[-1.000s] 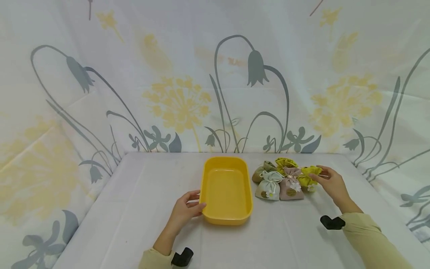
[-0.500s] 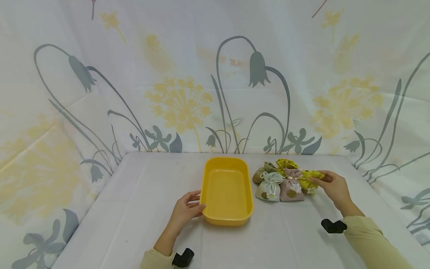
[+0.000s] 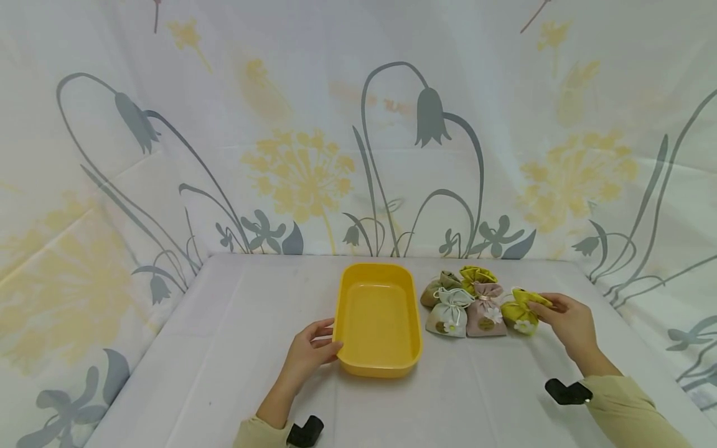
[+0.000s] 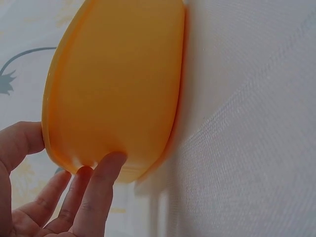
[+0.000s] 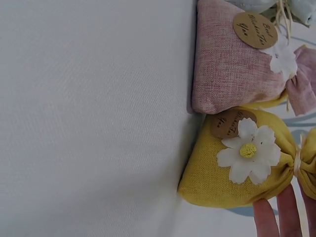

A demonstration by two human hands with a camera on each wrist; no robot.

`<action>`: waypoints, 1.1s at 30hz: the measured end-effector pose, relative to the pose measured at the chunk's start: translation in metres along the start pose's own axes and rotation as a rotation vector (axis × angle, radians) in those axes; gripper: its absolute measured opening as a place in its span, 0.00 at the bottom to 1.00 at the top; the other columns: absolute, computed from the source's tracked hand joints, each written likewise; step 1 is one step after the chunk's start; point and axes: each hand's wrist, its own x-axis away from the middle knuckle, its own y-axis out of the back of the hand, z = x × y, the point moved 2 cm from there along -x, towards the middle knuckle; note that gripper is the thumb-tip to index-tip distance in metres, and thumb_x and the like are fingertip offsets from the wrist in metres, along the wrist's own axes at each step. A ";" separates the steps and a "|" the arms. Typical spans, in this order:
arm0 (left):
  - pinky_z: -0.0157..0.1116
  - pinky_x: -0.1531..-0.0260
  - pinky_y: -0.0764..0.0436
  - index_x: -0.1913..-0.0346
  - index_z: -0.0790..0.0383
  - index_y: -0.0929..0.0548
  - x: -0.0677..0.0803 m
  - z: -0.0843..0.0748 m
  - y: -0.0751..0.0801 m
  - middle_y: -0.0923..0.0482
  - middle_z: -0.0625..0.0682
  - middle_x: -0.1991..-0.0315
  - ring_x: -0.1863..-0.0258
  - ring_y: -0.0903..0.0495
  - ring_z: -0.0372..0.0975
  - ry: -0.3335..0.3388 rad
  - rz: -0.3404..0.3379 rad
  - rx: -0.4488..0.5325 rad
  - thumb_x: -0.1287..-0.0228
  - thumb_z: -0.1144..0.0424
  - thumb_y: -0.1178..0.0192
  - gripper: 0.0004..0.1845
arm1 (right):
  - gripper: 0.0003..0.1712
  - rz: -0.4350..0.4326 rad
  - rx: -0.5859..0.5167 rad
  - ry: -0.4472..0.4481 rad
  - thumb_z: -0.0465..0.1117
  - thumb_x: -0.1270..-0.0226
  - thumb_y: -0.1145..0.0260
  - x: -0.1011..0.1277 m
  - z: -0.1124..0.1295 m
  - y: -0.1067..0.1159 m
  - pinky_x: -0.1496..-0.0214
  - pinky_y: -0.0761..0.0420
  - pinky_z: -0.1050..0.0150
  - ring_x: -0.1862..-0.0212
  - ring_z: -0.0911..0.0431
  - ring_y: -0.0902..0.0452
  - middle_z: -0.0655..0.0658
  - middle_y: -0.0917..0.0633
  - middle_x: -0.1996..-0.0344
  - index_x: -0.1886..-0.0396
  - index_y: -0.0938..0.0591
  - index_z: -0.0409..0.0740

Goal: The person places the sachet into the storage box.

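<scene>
1. The yellow-green sachet (image 3: 520, 313) is a small burlap pouch gathered at the neck, with a white daisy and a round brown tag on its front. It lies on the white table (image 3: 224, 348) at about 3 o'clock from the yellow tray (image 3: 378, 318), just beside the pink sachet (image 3: 486, 310).
2. The right hand (image 3: 568, 322) pinches the sachet's gathered top between fingers and thumb.
3. The left hand (image 3: 310, 350) rests against the tray's near left corner at about 8 o'clock, thumb on the rim and fingers lying straight along the outer wall.
4. The head view alone shows the whole layout: the white sachet (image 3: 448, 311), an olive sachet (image 3: 439, 286) and another yellow-green sachet (image 3: 476, 277) clustered with the pink one, before a flower-printed backdrop (image 3: 302, 168).
5. The right wrist view shows the weave, the daisy's yellow centre and the handwritten tags on the yellow-green sachet (image 5: 242, 158) and pink sachet (image 5: 237, 59), though the writing is not legible.
6. The left wrist view shows the tray (image 4: 118, 84) from outside, with fingertips (image 4: 106, 170) on its wall.
7. In the right wrist view only fingertips (image 5: 284, 215) show at the edge; the grip itself is cut off.
</scene>
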 end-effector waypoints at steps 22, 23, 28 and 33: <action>0.39 0.64 0.17 0.40 0.67 0.28 0.000 0.001 -0.001 0.26 0.61 0.50 0.56 0.21 0.48 -0.012 0.002 0.016 0.45 0.64 0.33 0.29 | 0.16 -0.040 -0.154 0.006 0.41 0.43 0.30 0.057 0.041 0.022 0.67 0.18 0.70 0.68 0.68 0.19 0.62 0.17 0.69 0.57 0.19 0.36; 0.39 0.64 0.17 0.40 0.67 0.28 0.000 0.001 -0.001 0.26 0.61 0.50 0.56 0.21 0.48 -0.014 0.002 0.012 0.45 0.64 0.33 0.29 | 0.16 -0.037 -0.164 0.013 0.40 0.43 0.30 0.055 0.037 0.022 0.67 0.18 0.69 0.67 0.68 0.19 0.61 0.16 0.69 0.57 0.18 0.37; 0.39 0.64 0.17 0.41 0.68 0.28 0.001 0.001 0.000 0.26 0.61 0.50 0.56 0.21 0.48 -0.016 -0.002 0.008 0.45 0.64 0.33 0.29 | 0.16 -0.022 -0.195 0.042 0.38 0.43 0.30 0.053 0.025 0.019 0.67 0.18 0.68 0.66 0.66 0.19 0.58 0.16 0.67 0.56 0.19 0.36; 0.39 0.64 0.17 0.41 0.67 0.28 0.001 0.001 -0.001 0.26 0.61 0.50 0.56 0.21 0.48 -0.016 -0.003 0.012 0.45 0.65 0.33 0.28 | 0.16 -0.040 -0.211 0.062 0.39 0.44 0.29 0.065 0.044 0.010 0.68 0.18 0.68 0.67 0.65 0.18 0.57 0.15 0.68 0.58 0.18 0.35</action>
